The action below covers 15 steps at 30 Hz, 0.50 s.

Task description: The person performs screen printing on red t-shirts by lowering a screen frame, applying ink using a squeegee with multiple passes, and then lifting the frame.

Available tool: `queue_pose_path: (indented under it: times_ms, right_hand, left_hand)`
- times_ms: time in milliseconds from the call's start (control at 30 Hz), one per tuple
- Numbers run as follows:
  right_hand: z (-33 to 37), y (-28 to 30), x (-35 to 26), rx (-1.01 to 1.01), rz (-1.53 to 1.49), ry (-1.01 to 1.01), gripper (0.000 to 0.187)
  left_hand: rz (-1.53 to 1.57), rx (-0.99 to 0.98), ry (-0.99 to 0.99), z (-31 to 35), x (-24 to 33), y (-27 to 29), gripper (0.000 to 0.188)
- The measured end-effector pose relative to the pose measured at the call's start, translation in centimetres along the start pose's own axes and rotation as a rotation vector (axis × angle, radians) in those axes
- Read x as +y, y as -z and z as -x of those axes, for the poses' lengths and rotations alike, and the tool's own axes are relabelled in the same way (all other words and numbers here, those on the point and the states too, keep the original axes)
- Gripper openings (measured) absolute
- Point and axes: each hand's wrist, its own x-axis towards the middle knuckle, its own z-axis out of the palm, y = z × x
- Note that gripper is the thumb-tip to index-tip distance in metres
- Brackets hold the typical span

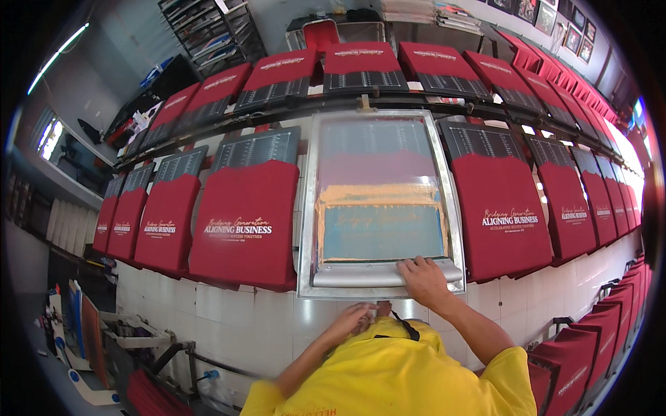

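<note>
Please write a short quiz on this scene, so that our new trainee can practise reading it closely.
1. Which hand is on the long silver metal bar lying across the near end of the rectangular silver-framed screen?
2. What colour is the ragged-edged band running across the screen's mesh? a) purple b) light orange c) black
3. True or false: one red cloth shirt with light print lies to the left of the screen and another red shirt to its right.

Key: 1. The right hand. 2. b. 3. True.
</note>
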Motion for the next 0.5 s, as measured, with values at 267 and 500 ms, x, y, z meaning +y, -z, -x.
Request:
queue_pose_path:
  times_ms: [267, 500]
  right_hand:
    - [-2.6, 1.5, 1.5, 0.227, -0.030, 0.013, 0.023]
    - [-9.5, -1.1, 6.8, 0.297, 0.050, 0.023, 0.020]
  left_hand:
    - [0.117, 0.025, 0.017, -1.4, 0.0, -1.3, 0.035]
    - [0.037, 0.082, 0.038, -2.9, -0.6, -0.7, 0.030]
